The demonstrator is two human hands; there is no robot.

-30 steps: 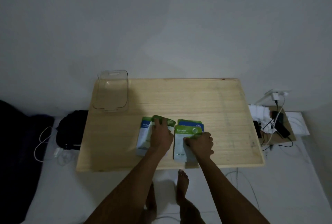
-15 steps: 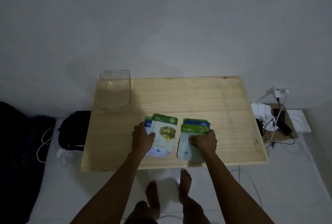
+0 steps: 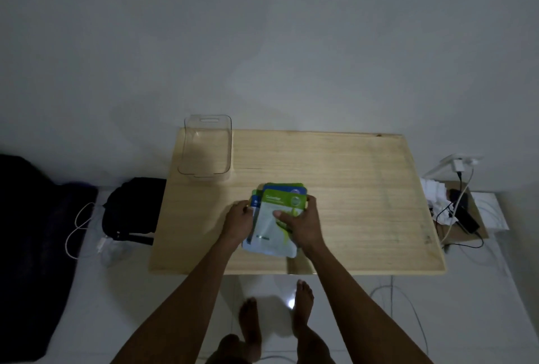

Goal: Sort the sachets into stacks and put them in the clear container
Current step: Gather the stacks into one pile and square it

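Head view: two separate piles of green, blue and white foil sachets (image 3: 274, 219) are now merged into one near the pale wooden worktop's (image 3: 350, 188) front edge, left hand (image 3: 237, 222) and right hand (image 3: 302, 225) fingers pinching its sides; clear plastic container (image 3: 205, 149) empty, well apart, so loading looks next.

Home room: floor-level table (image 3: 350, 188), bag (image 3: 134, 206)

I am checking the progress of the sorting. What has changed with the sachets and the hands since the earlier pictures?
The two separate sachet piles have been brought together into one pile of sachets, the green cucumber sachet on top. The left hand now presses its left edge and the right hand grips its right side, thumb on top. The clear container stayed empty at the far left of the wooden table.
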